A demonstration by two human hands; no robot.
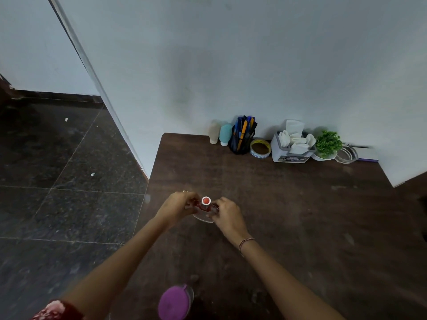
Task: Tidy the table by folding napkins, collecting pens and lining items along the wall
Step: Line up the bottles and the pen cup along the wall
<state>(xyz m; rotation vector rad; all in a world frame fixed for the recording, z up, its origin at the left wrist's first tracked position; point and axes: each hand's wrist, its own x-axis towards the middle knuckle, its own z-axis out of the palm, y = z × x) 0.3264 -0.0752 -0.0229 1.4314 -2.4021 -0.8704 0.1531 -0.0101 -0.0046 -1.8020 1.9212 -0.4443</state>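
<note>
Both my hands meet over a small bottle (205,202) with a red and white cap, standing in a clear dish (203,218) near the left edge of the dark wooden table (288,215). My left hand (178,205) grips the red part at its left side. From the right, my right hand (227,213) holds the same item. Along the wall stand a beige bottle (214,132), a teal bottle (225,134), a black mesh pen holder (243,137) full of pens, a tape roll (260,147), a white napkin box (291,144) with folded napkins and a small green plant (327,144).
A jar with a purple lid (175,302) stands at the near table edge, between my forearms. A coiled white cable (346,153) lies right of the plant. Dark tiled floor (57,181) drops away left of the table. The wall juts in at the right (406,162).
</note>
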